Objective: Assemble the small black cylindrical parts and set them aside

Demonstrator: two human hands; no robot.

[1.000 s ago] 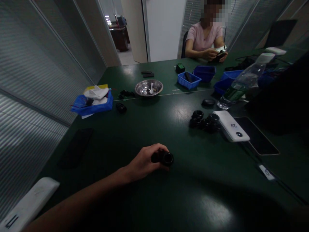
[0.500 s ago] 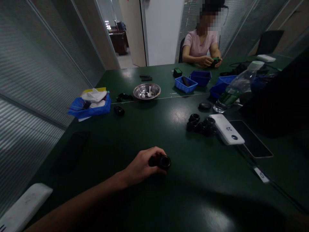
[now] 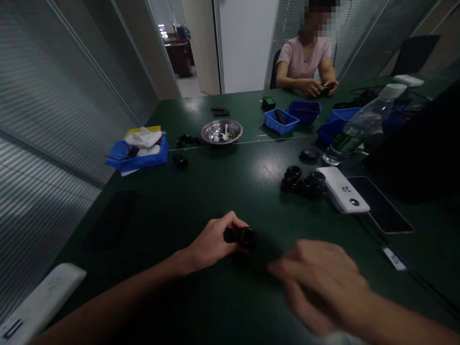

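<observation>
A person's left hand (image 3: 213,242) grips a black part (image 3: 247,235) at a green table (image 3: 215,191), its round opening facing up toward the camera, while the right hand (image 3: 319,275), a blur at the part's 4 o'clock, curls its fingers, its hold impossible to tell. Similar black pieces (image 3: 308,186) cluster between 1 and 2 o'clock, beside a white device (image 3: 347,191); a steel bowl (image 3: 235,136) sits between 11 and 12.
</observation>
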